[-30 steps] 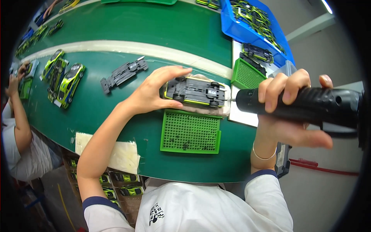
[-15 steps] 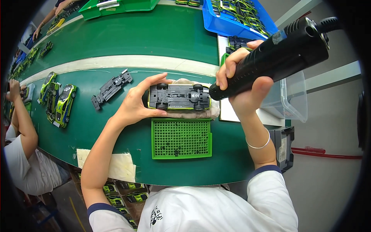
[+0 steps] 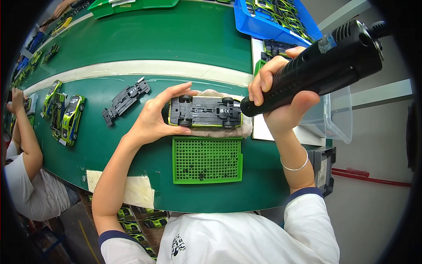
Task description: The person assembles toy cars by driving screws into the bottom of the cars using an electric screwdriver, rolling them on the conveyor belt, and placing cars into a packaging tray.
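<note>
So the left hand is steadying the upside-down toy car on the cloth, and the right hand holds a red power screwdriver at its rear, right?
Not quite: the head view shows the power screwdriver in the right hand is black, not red.

A green conveyor belt (image 3: 132, 39) with a pale stripe fills the view. At nine o'clock, green toy cars (image 3: 66, 114) sit in a cluster. A loose grey car chassis (image 3: 125, 100) lies at ten o'clock. A blue bin of toy cars (image 3: 277, 17) stands at one o'clock, a green tray (image 3: 127, 5) at twelve. A clear plastic tub (image 3: 332, 116) sits at three o'clock. At eight o'clock, a co-worker's arm (image 3: 24, 136) rests on the belt edge. Pale tape (image 3: 132, 191) marks seven o'clock.
</note>
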Available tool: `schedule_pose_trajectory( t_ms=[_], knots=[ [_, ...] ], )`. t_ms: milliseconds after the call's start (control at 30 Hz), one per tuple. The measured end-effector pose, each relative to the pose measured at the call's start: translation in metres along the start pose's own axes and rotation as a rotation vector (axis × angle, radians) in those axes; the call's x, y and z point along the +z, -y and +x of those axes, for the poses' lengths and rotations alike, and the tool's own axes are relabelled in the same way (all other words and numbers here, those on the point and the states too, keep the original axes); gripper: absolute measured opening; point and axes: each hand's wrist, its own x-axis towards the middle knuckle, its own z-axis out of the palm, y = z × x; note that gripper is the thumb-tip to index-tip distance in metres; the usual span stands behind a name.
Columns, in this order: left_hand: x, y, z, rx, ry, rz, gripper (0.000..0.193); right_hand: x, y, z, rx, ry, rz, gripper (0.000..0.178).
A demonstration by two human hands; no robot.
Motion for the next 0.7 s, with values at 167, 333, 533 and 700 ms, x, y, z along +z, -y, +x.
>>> schedule_pose_trajectory(
  t_ms=[167,333,533,700],
  knots=[
    [-0.002,0.004,-0.002,0.0,0.036,-0.049,0.092,-0.009,0.008,0.002,0.032,0.071,-0.066,0.08],
    [-0.017,0.01,-0.006,-0.063,0.045,-0.077,0.068,-0.024,0.047,0.035,-0.34,0.12,0.228,0.082],
    [-0.019,0.003,-0.001,-0.082,0.072,-0.019,0.061,-0.072,0.098,0.063,-0.481,-0.078,0.123,0.057],
    [-0.015,0.0,0.002,-0.043,0.005,-0.086,0.06,-0.078,0.105,0.073,-0.579,-0.301,0.073,0.044]
  ],
)
